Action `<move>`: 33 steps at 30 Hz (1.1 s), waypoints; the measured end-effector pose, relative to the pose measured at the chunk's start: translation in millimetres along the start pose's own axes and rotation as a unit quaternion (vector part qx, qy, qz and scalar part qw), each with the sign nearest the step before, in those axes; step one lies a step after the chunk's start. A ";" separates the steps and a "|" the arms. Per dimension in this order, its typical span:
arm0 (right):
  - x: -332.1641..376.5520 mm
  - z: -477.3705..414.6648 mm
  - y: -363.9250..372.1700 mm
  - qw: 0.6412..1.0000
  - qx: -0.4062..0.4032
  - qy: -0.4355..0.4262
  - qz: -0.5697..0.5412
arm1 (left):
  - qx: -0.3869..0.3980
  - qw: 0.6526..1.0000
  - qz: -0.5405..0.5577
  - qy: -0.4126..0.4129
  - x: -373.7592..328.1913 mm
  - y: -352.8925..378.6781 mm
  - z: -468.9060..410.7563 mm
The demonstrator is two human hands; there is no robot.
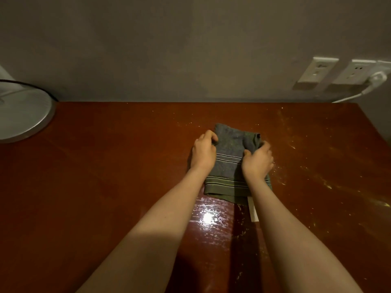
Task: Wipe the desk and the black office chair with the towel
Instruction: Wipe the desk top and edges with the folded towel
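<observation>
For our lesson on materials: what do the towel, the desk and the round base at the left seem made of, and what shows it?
Towel: soft terry-like cloth, matt; it bunches and carries woven stripes.
Desk: probably wood or veneer under glossy reddish-brown lacquer; a light glares off it, with worn patches.
Round base: pale, perhaps plastic with a metal-looking rim; uncertain.

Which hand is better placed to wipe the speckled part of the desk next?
Probably right: the right hand grips the towel on the side nearest the specks; the left hand holds its far side.
</observation>
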State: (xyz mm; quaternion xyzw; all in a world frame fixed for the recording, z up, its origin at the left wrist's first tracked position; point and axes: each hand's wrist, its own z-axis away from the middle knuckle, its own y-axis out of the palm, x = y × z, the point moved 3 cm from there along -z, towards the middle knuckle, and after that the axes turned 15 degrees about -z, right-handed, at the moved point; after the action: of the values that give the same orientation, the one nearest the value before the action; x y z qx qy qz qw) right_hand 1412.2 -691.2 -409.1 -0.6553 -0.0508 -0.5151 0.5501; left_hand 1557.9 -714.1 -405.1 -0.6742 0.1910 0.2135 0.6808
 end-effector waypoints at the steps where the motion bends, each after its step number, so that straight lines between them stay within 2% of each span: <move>1: 2.6 -1.7 -0.8 1.000 0.004 0.000 -0.007 | -0.009 1.000 0.003 0.018 -0.8 -4.1 2.5; 4: 14.8 5.9 -1.4 0.999 -0.014 -0.031 0.004 | -0.046 0.997 -0.007 0.060 2.4 -20.1 11.7; 8: 44.8 37.2 14.9 0.989 -0.074 -0.095 -0.085 | -0.129 0.988 -0.012 0.082 18.5 -55.9 12.9; 10: 64.6 54.9 34.4 0.983 -0.077 -0.110 -0.126 | -0.171 0.981 -0.026 0.085 35.3 -79.2 9.6; 14: 105.6 87.0 83.7 0.976 -0.034 -0.149 -0.154 | -0.228 0.971 -0.057 0.039 88.8 -122.5 3.7; 17: 133.2 111.3 125.1 0.971 0.014 -0.195 -0.135 | -0.236 0.968 -0.078 -0.017 137.0 -145.8 -0.8; 23: 181.8 148.9 207.6 0.957 0.098 -0.274 -0.015 | -0.278 0.950 -0.095 -0.106 215.4 -180.4 -15.3; 25: 195.6 162.2 233.1 0.924 0.136 -0.357 0.021 | -0.282 0.947 -0.100 -0.119 235.3 -186.8 -27.0; 27: 200.0 179.9 261.3 0.849 0.251 -0.457 0.089 | -0.269 0.946 -0.110 -0.145 253.0 -187.9 -37.5; 28: 196.3 185.1 272.3 0.823 0.309 -0.464 0.109 | -0.249 0.949 -0.116 -0.156 260.1 -185.3 -41.0; 29: 193.4 185.0 280.8 0.817 0.333 -0.456 0.118 | -0.221 0.955 -0.121 -0.156 267.8 -179.3 -45.2; 33: 197.8 171.5 297.2 0.836 0.318 -0.429 0.129 | -0.125 0.985 -0.074 -0.098 283.3 -162.4 -64.8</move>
State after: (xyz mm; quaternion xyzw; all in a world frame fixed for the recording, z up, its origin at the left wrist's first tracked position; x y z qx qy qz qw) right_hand 1798.4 -773.3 -439.9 -0.6001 -0.3579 -0.0627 0.7127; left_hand 1885.5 -769.4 -425.7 -0.7422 0.0453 0.2498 0.6202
